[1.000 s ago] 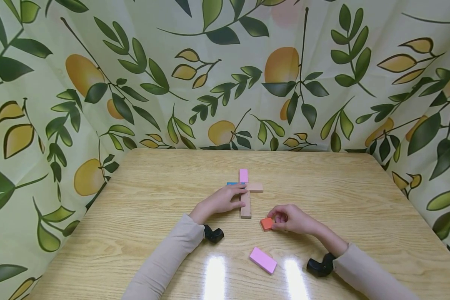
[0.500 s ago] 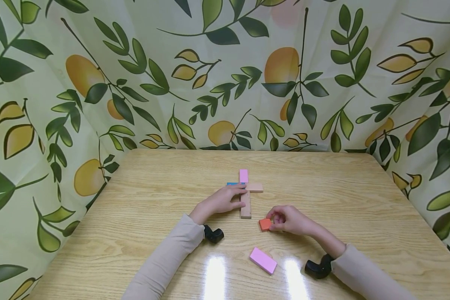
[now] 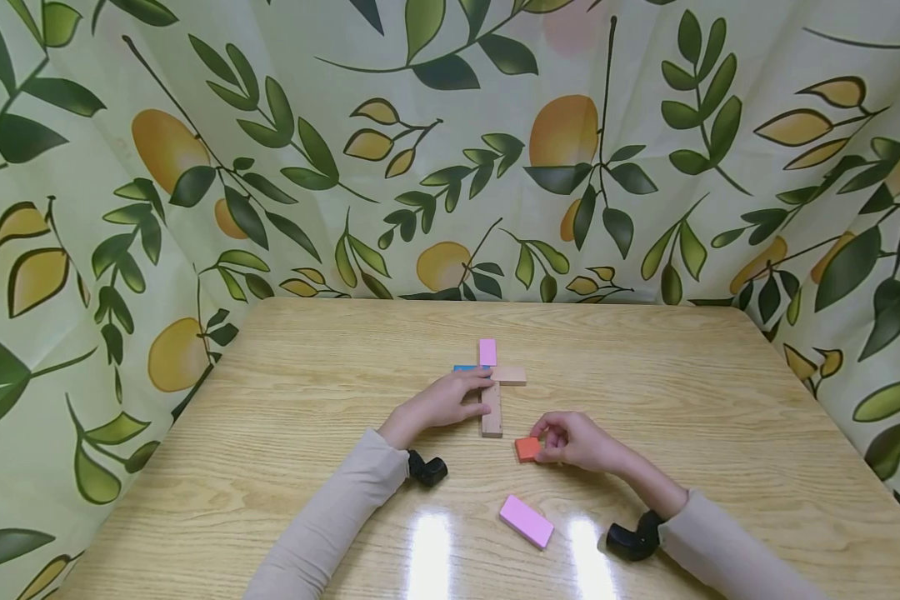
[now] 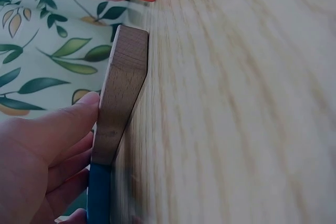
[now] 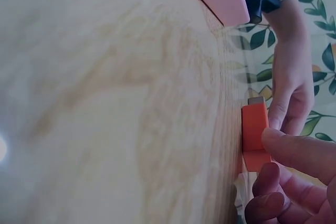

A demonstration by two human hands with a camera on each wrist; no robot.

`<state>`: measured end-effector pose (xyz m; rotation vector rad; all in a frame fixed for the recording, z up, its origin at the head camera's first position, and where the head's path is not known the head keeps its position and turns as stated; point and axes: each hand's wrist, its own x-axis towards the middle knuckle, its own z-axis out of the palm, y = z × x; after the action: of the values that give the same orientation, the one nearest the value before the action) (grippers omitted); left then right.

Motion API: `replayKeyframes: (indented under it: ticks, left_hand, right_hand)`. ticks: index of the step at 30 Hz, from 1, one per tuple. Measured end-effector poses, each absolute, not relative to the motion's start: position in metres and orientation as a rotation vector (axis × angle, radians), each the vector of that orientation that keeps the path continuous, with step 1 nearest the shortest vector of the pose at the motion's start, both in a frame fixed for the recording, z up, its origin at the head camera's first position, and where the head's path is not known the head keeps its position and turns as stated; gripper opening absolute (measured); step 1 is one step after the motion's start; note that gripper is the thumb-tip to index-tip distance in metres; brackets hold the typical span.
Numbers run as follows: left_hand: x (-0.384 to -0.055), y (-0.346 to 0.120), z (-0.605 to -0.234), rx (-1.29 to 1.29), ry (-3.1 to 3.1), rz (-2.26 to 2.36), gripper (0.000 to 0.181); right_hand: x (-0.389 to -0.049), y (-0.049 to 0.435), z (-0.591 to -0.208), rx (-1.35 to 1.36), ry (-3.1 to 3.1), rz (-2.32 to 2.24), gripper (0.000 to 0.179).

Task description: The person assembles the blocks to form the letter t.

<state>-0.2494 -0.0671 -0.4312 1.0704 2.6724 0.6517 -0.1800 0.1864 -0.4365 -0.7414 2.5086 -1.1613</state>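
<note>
My left hand (image 3: 442, 402) rests with extended fingers over a natural wood block (image 3: 492, 421) and a blue block (image 3: 465, 367). In the left wrist view the thumb touches the upper face of the wood block (image 4: 123, 87), and the other fingers lie by the blue block (image 4: 98, 192). Between thumb and fingertips, my right hand (image 3: 581, 440) pinches a small orange block (image 3: 527, 449), low at the table and right of the wood block's near end. The right wrist view shows the thumb on the orange block (image 5: 255, 129).
A pink block (image 3: 487, 352) and a pale wood block (image 3: 512, 376) form a cross shape with the blue and natural wood ones. Another pink block (image 3: 526, 521) lies slantwise nearer the person. A patterned cloth (image 3: 450, 167) hangs behind the wooden table (image 3: 330, 350).
The right hand has slid the orange block slightly left, closer to the natural wood block, and the block has turned a little. The left hand has stayed in place.
</note>
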Motion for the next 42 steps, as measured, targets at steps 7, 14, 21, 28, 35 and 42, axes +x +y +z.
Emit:
replayKeyframes:
  ticks: [7, 14, 21, 28, 35, 42]
  left_hand:
    - [-0.249, -0.067, -0.431, 1.062, 2.669, 0.645, 0.05]
    - [-0.249, -0.067, -0.43, 1.061, 2.675, 0.638, 0.05]
    - [-0.25, -0.067, -0.431, 1.068, 2.676, 0.645, 0.049]
    - [-0.25, -0.067, -0.431, 1.069, 2.678, 0.644, 0.049]
    - [-0.249, -0.067, -0.432, 1.077, 2.673, 0.663, 0.049]
    - [-0.249, -0.067, -0.432, 1.063, 2.673, 0.664, 0.049]
  right_hand:
    - [-0.179, 0.184, -0.437, -0.713, 2.501, -1.169, 0.023]
    - [-0.179, 0.181, -0.436, -0.673, 2.508, -1.167, 0.023]
    - [-0.179, 0.179, -0.438, -0.646, 2.525, -1.164, 0.023]
    - [-0.178, 0.175, -0.439, -0.62, 2.523, -1.179, 0.022]
    - [-0.176, 0.171, -0.438, -0.602, 2.516, -1.186, 0.023]
    - [-0.176, 0.169, -0.438, -0.585, 2.503, -1.191, 0.024]
